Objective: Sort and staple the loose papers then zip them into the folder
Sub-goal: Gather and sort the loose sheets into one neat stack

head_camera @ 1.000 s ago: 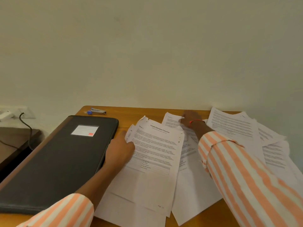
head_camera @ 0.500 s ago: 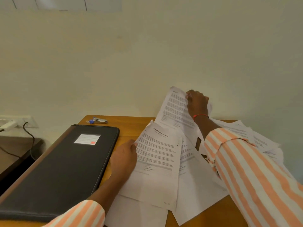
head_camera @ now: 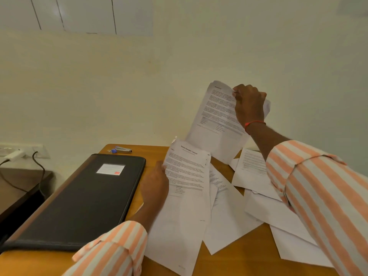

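Several loose printed papers (head_camera: pixel 258 210) lie spread over the right half of the wooden table (head_camera: pixel 239 261). My right hand (head_camera: pixel 250 105) grips the top of one printed sheet (head_camera: pixel 216 118) and holds it up in the air against the wall. My left hand (head_camera: pixel 156 182) holds the left edge of another printed sheet (head_camera: pixel 185 186), slightly raised over the pile. A black zip folder (head_camera: pixel 85 200) with a white label lies shut on the left of the table. A small silver stapler (head_camera: pixel 122 150) with a blue end sits behind it.
A cream wall stands right behind the table. At the left is a lower dark side table (head_camera: pixel 18 188) with black cables (head_camera: pixel 38 166) and a white wall socket strip (head_camera: pixel 20 152). My striped sleeves cover part of the papers.
My right hand has lifted one sheet off the pile, from table level up to well above it. My left hand has kept hold of its sheet. The view has tilted upward.
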### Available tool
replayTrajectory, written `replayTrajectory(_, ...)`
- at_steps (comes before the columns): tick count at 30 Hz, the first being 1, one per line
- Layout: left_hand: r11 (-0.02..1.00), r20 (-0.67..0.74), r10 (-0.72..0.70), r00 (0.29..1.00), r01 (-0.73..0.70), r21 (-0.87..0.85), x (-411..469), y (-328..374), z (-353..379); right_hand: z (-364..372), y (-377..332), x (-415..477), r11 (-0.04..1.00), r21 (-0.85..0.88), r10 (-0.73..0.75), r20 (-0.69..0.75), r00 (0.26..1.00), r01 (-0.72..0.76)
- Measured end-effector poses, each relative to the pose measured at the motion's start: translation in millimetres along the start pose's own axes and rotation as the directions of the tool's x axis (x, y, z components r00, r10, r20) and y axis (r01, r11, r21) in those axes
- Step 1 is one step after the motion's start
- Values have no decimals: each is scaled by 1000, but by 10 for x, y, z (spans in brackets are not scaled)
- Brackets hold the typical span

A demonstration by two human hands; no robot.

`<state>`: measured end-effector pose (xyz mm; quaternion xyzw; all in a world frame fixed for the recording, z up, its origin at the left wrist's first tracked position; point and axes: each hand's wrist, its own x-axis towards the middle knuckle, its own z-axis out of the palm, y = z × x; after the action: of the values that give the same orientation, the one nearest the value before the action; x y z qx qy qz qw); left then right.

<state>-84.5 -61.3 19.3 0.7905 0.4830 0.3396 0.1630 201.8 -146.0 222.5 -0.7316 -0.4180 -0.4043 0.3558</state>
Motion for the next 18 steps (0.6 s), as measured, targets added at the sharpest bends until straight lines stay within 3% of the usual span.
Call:
replayTrajectory(2, 990, -32, -18, 999, 13, -140, -31, 59, -27, -78, 6, -8, 1000, -17, -17, 1, 1000, 17)
replayTrajectory(5, 893, -61, -90, 994, 54, -447, 14, 57, -55, -187, 50, -22, 999, -36, -18, 8, 1000, 19)
replayTrajectory(9, 797, -68, -91, 994, 31, -603, 169, 87, -210, -286, 117, 4, 1000, -21, 5, 51, 999, -4)
replayTrajectory(14, 605, -22, -122, 992, 57, -794, 252, 199, -465, -380, 219, 80, 949, 291, 46, 257, 965, -123)
replayTrajectory(18, 554, 25, -91, 996, 72, -829, 215, 206, -529, -495, 173, 99, 888, 405, 10, 459, 888, -219)
